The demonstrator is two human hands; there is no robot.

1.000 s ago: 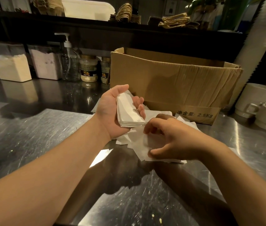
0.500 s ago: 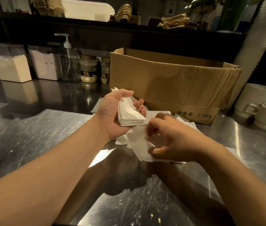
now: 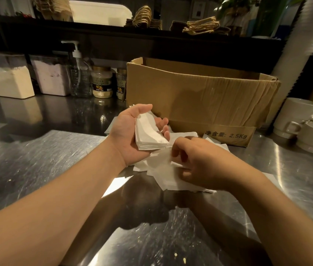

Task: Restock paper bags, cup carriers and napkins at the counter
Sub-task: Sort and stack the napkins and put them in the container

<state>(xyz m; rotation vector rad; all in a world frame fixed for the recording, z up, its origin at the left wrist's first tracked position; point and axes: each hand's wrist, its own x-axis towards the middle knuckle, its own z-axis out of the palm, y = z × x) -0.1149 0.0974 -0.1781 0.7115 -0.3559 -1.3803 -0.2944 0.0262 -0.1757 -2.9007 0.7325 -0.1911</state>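
My left hand (image 3: 130, 137) holds a neat stack of white napkins (image 3: 149, 134) upright, thumb on top and fingers behind it. Loose white napkins (image 3: 163, 173) lie scattered flat on the steel counter (image 3: 36, 169) just below. My right hand (image 3: 203, 162) rests on this pile with curled fingers and pinches the edge of one loose napkin, lifting it slightly. Paper bags with twine handles (image 3: 201, 27) lie on the dark upper shelf at the back.
An open cardboard box (image 3: 200, 96) stands right behind the hands. White mugs (image 3: 303, 123) are stacked at the right. Powder tubs (image 3: 11, 81), a pump bottle (image 3: 78, 77) and two jars (image 3: 102, 83) line the back left. A white cup column (image 3: 301, 41) rises at the right.
My left hand has tightened its thumb over the napkin stack and tilted it a little. My right hand's fingers have lifted a loose napkin's edge off the pile.
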